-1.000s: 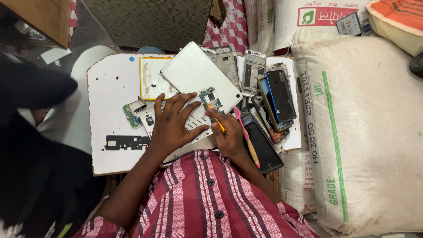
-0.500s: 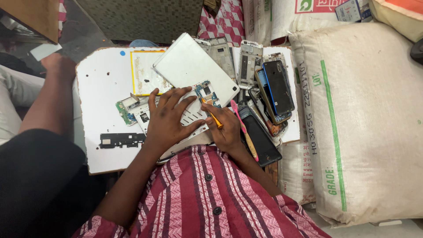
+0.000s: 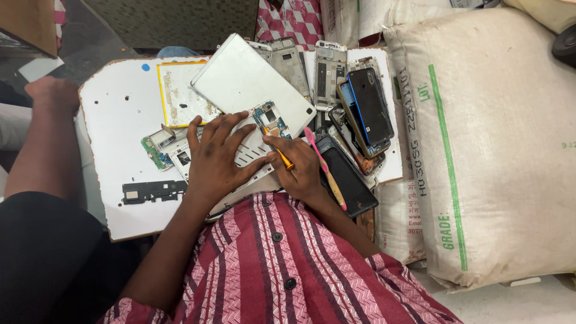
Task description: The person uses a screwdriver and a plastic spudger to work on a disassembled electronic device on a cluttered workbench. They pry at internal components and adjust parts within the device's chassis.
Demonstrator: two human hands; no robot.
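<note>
While another person's arm (image 3: 45, 141) rests along the far left edge, the white board (image 3: 114, 120) carries all the parts. Black strip component (image 3: 153, 191) lies flat at lower left of board, apart from both hands. Small green circuit piece (image 3: 155, 152) sits just left of the left hand. Yellow-edged panel (image 3: 177, 93) lies flat, upper middle, partly under the white back cover (image 3: 246, 78), which is tilted over the open device.

Left hand (image 3: 219, 159): fingers spread, palm down, pressing on the opened phone body (image 3: 252, 153); nothing gripped. Blue circuit board (image 3: 270, 118) sits in that body, just beyond the fingertips.

Right hand (image 3: 300, 168): fingers closed around an orange-handled screwdriver (image 3: 279, 153), tip pointing up-left at the blue circuit board. Pink toothbrush (image 3: 324, 168) lies diagonally across the back of that hand; can't tell if it's held.

Right of that: pile of phone frames (image 3: 330, 72) and dark phones (image 3: 369, 105), overlapping. Far right: big white sack (image 3: 492, 144).
</note>
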